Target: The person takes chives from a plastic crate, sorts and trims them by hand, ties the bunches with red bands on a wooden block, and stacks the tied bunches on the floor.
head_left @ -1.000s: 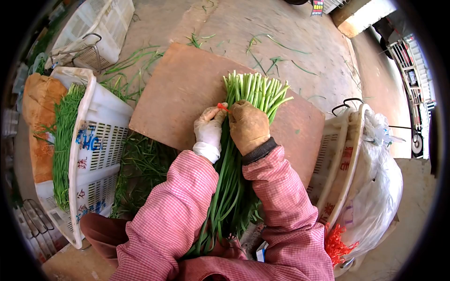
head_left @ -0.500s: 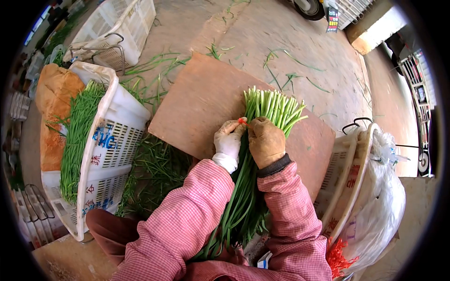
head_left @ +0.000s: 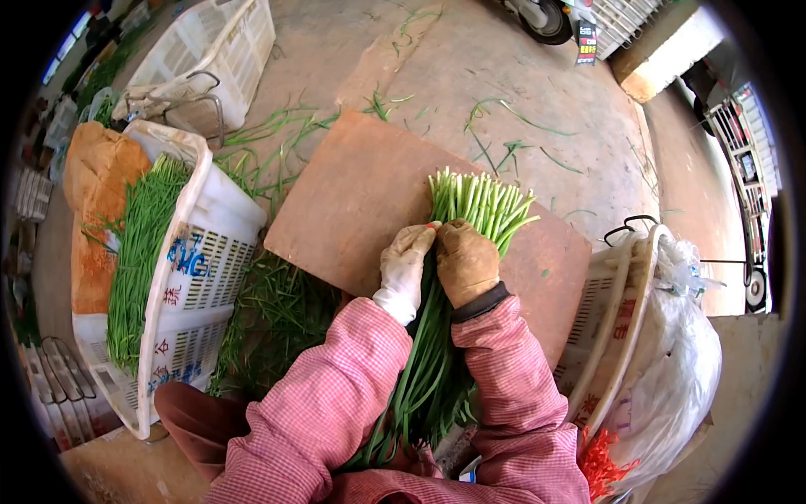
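Note:
A thick bundle of green stalks [head_left: 478,202] lies on a brown board [head_left: 353,193], its pale cut ends pointing away from me and its leaves trailing toward my lap. My left hand [head_left: 405,262], in a whitish glove, is closed at the bundle's left side, with a bit of red tie [head_left: 433,225] showing at its fingertips. My right hand [head_left: 467,262], in a tan glove, is closed on top of the bundle, its fingers against those of my left hand. Most of the tie is hidden by the fingers.
At left, a white crate [head_left: 201,252] holds green leaves, with another crate [head_left: 243,59] behind it. Stacked crates [head_left: 600,328] and a plastic bag [head_left: 672,361] stand at right, near red ties [head_left: 603,464]. Loose leaves [head_left: 281,302] litter the floor. A wheeled vehicle [head_left: 546,21] is at the top.
Both hands have come closer together over the bundle, and less of the red tie shows between them. The camera view has shifted.

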Demonstrator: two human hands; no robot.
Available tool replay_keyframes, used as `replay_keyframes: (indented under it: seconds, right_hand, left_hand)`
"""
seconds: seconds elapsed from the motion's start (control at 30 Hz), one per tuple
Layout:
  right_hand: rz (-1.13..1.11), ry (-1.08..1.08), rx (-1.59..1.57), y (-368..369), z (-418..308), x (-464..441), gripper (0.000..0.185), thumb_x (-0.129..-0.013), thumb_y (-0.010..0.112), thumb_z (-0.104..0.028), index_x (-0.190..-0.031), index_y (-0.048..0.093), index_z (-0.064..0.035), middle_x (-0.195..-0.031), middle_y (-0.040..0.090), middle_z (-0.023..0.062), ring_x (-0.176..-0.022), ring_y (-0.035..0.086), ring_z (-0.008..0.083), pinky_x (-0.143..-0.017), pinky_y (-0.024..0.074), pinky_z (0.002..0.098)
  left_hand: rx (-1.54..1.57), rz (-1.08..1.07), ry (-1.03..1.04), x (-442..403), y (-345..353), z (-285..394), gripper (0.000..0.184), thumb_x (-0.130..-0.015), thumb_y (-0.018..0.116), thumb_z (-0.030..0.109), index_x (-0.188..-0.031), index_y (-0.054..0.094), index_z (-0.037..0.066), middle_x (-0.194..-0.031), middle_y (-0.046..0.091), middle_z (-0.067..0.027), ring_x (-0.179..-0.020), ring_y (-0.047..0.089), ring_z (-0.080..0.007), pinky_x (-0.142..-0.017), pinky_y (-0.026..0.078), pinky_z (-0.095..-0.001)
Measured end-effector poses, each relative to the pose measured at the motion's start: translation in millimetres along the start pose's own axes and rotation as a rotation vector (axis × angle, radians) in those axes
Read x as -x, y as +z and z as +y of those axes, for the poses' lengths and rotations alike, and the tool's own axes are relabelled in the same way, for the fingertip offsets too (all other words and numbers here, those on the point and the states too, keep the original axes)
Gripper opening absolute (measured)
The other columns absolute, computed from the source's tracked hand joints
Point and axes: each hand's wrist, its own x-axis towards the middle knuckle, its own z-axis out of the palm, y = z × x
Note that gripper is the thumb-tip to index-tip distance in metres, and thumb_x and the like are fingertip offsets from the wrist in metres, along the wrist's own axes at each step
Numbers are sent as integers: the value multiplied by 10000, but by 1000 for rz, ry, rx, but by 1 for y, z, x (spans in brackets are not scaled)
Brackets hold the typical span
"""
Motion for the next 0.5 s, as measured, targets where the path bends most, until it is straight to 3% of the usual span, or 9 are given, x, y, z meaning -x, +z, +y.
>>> replay_keyframes:
  seconds: [0.07, 0.1, 0.17, 0.23, 0.27, 0.3, 0.33, 0.43, 0.5]
  right_hand:
    - [21, 12, 7, 12, 6, 2, 100, -687, 496, -36, -756, 568, -38, -788, 566, 127, -694, 555, 311, -607, 452, 362]
    - [28, 15, 31, 14, 7, 2, 112, -685, 491, -33, -764, 571, -38, -798, 568, 129, -697, 556, 312, -612, 453, 363]
    - [-51, 28, -135, -5, 4, 4, 154, -732, 527, -55, -876, 573, -23, -902, 570, 155, -782, 569, 292, -657, 459, 344]
    - [449, -28, -487, -18, 16, 22, 251, -741, 575, -40, -990, 551, -22, -1007, 568, 149, -907, 563, 250, -760, 447, 321]
    - [662, 109, -496, -22, 24, 34, 400, -733, 610, -31, -1112, 481, -18, -1111, 521, 146, -1030, 493, 225, -865, 392, 319]
    - [645, 285, -497, -26, 43, 46, 548, -744, 640, -141, -1204, 377, 2, -1157, 480, 152, -1091, 439, 223, -920, 346, 321]
    - [662, 273, -491, -25, 44, 50, 548, -744, 640, -141, -1204, 377, 2, -1157, 480, 152, -1091, 439, 223, -920, 346, 321]
    - [-78, 520, -1154, -29, 44, 52, 659, -648, 741, -254, -1153, 411, 12, -1087, 519, 102, -996, 480, 176, -854, 397, 310]
    - [-175, 476, -1170, -40, 32, 52, 720, -585, 781, -259, -1158, 413, -25, -1075, 537, 91, -991, 491, 178, -845, 407, 316]
  left_hand:
    - [-11, 40, -10, 1, 3, 5, 93, -776, 567, 25, -850, 613, -8, -858, 596, -45, -811, 537, -100, -770, 417, -210]
    - [-242, -20, 47, -4, -6, -3, 175, -808, 505, 63, -932, 584, -31, -957, 580, -73, -894, 529, -144, -823, 389, -232]
    - [-226, -4, 88, -7, -1, 8, 170, -797, 523, 57, -930, 586, -27, -952, 577, -62, -884, 529, -135, -830, 388, -236]
    - [-61, -79, 3, -9, -1, 11, 208, -785, 549, 64, -979, 564, -11, -940, 578, -41, -882, 524, -115, -843, 385, -236]
    - [1, -139, -57, -15, -7, 6, 217, -786, 552, 71, -987, 560, -10, -940, 579, -40, -884, 522, -109, -849, 380, -234]
    - [64, -200, -124, -19, -12, -2, 225, -787, 555, 78, -995, 555, -9, -940, 580, -39, -886, 520, -102, -854, 376, -231]
    - [67, -227, -125, -18, -11, -7, 226, -788, 556, 83, -993, 557, -11, -940, 582, -39, -885, 519, -99, -856, 372, -231]
    - [30, -322, -70, 9, 16, 0, 220, -798, 549, 95, -994, 550, -6, -915, 570, -19, -873, 505, -95, -838, 369, -226]
    - [22, -111, -32, 37, 36, 15, 209, -798, 551, 94, -987, 552, 3, -908, 562, -14, -872, 499, -100, -835, 368, -225]
